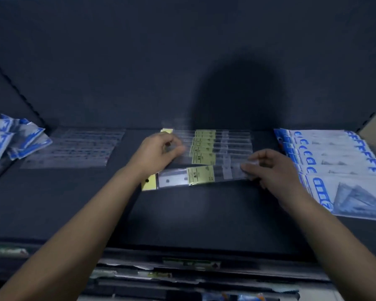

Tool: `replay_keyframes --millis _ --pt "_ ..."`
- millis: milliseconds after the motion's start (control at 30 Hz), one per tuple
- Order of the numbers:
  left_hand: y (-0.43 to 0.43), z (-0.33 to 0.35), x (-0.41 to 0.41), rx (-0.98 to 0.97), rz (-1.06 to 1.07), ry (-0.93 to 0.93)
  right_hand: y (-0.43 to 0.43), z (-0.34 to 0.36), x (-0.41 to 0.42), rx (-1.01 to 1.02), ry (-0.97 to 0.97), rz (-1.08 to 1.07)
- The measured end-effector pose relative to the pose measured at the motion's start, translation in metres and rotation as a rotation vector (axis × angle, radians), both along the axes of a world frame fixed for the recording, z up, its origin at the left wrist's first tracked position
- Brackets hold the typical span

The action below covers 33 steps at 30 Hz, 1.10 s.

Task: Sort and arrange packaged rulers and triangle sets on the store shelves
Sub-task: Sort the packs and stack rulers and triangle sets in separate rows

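Dark, dimly lit store shelf (182, 213) with a dark back panel and a round shadow cast on it. In the middle, toward the back, a row of clear packaged rulers (211, 146) with yellow labels, laid side by side and overlapping front to back. At the near end of that row, one ruler packet (195, 175) lying slightly askew, its yellow header card to the left. Left hand (159, 151) resting on the left ends of the rulers in the row, fingers curled down on the plastic; whether pinching or only pressing, cannot tell. Right hand (271, 170) pinching the right end of the front ruler packet between thumb and fingers. To the right, overlapping blue-and-white triangle set packs (334, 161). To the left, more clear ruler packets (74, 148), and beside them a loose heap of blue-and-white packs (13, 137). Below the shelf edge, further stock, blurred.
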State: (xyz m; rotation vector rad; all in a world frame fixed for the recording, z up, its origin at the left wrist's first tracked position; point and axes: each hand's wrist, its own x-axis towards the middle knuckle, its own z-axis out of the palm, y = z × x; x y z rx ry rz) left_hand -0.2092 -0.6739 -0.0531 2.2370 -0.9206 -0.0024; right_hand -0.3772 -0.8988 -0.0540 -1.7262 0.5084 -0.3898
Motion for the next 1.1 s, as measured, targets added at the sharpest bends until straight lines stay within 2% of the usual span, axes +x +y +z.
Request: replay_keyframes --millis 100,167,267,433,767,1100 --pt "-0.001 0.001 -0.015 -0.069 0.034 0.067 -0.002 -0.007 0.017 -0.004 -0.06 -0.031" --pt "-0.002 -0.001 -0.018 -0.021 0.02 0.018 -0.003 -0.01 0.022 -0.134 -0.057 -0.024" --pt "-0.004 -0.008 -0.02 0.085 -0.001 -0.15 -0.004 -0.015 0.022 -0.294 -0.029 -0.026" --pt "-0.006 -0.022 -0.018 0.016 -0.037 -0.201 -0.01 -0.022 0.026 -0.596 -0.01 -0.04" --pt "-0.004 -0.025 -0.009 0.008 -0.042 -0.237 -0.008 -0.023 0.028 -0.591 0.019 -0.089" --pt "-0.004 -0.017 -0.017 0.126 0.021 -0.284 -0.001 -0.019 0.028 -0.747 0.032 -0.053"
